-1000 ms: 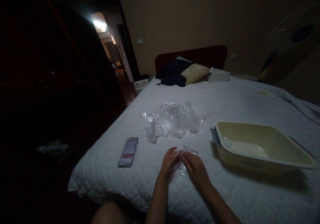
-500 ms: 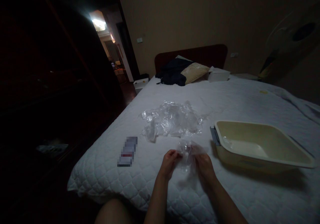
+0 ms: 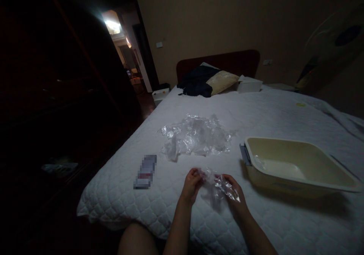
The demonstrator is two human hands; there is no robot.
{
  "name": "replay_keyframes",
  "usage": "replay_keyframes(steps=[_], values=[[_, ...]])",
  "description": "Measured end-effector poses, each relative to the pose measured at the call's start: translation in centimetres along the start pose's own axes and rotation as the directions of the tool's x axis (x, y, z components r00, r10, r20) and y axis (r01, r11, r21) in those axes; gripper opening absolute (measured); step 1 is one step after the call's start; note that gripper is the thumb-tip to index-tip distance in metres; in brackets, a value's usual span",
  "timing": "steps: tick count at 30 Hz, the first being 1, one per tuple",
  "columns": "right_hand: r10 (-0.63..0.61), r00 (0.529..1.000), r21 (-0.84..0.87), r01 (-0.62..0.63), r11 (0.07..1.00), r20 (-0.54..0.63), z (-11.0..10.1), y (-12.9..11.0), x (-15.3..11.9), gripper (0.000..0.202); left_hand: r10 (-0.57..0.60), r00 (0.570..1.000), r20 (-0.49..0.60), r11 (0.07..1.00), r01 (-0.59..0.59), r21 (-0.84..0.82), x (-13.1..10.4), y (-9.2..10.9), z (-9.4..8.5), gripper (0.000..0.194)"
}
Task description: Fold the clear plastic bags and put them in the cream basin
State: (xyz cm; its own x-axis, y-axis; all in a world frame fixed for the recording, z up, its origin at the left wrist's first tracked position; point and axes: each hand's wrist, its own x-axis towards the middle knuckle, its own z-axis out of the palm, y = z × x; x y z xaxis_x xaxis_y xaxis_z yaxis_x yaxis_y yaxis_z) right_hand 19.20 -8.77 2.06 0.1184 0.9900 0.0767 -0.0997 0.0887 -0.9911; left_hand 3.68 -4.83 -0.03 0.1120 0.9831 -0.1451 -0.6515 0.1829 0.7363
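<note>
Between my two hands is a crumpled clear plastic bag [image 3: 212,188], held over the front part of the bed. The fingers of my left hand [image 3: 192,184] pinch its left side. My right hand [image 3: 233,192] grips the other side, and a shiny fold of the plastic lies across its fingers. Just beyond my hands, a loose pile of clear plastic bags [image 3: 196,137] is spread on the white quilted bedcover [image 3: 113,194]. To the right of my right hand stands a cream plastic bin [image 3: 298,184] with a grey latch, its top uncovered.
A pixelated flat object [image 3: 145,172] lies left of my hands. Dark clothing [image 3: 197,80], a pale yellow pillow [image 3: 222,81] and a white box [image 3: 249,85] are near the headboard [image 3: 244,59]. A fan [image 3: 347,35] stands at the right; a doorway is at the left.
The plastic bag between my hands has been bunched up and changed shape, with a fold now over my right fingers. The pile and the bin stay where they were.
</note>
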Motion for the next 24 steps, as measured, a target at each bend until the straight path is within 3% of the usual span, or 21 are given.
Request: replay_keyframes(steps=[6, 8, 10, 13, 16, 19, 21, 24], values=[[0.012, 0.99, -0.023, -0.015, 1.0, -0.143, -1.6, -0.8, 1.2, 0.03, -0.013, 1.0, -0.015, 1.0, 0.012, -0.013, -0.1, 0.1, -0.1, 0.038], [-0.043, 0.992, -0.077, 0.034, 0.996, -0.119, -2.0, -1.8, 1.7, 0.031, -0.01, 1.0, -0.01, 1.0, 0.01, 0.009, -0.1, 0.1, 0.0, 0.037], [-0.149, 0.988, -0.249, 0.134, 0.959, -0.04, -2.1, -3.3, 1.8, 0.031, -0.003, 1.0, 0.001, 1.0, 0.003, 0.021, -0.2, 0.2, 0.2, 0.036], [-0.291, 0.939, -0.526, 0.342, 0.779, 0.181, -1.3, -5.1, 1.6, 0.031, 0.014, 1.0, 0.024, 0.999, -0.014, 0.033, -0.3, 0.3, 0.4, 0.033], [-0.35, 0.85, -0.635, 0.526, 0.566, 0.393, 0.1, -5.6, 1.4, 0.041, 0.013, 1.0, 0.027, 0.999, -0.014, 0.042, -0.4, 0.4, 0.5, 0.036], [-0.35, 0.813, -0.685, 0.581, 0.44, 0.466, 1.1, -4.8, 1.7, 0.038, -0.005, 1.0, 0.016, 0.998, 0.004, 0.059, -0.5, 0.2, 0.5, 0.043], [-0.32, 0.841, -0.713, 0.54, 0.448, 0.436, 1.2, -4.0, 1.9, 0.03, -0.006, 1.0, 0.011, 0.997, 0.005, 0.071, -0.4, 0.0, 0.3, 0.046], [-0.231, 0.907, -0.691, 0.419, 0.589, 0.352, 0.7, -3.3, 2.2, 0.027, -0.012, 1.0, 0.019, 0.998, 0.011, 0.068, -0.3, -0.1, 0.1, 0.049]])
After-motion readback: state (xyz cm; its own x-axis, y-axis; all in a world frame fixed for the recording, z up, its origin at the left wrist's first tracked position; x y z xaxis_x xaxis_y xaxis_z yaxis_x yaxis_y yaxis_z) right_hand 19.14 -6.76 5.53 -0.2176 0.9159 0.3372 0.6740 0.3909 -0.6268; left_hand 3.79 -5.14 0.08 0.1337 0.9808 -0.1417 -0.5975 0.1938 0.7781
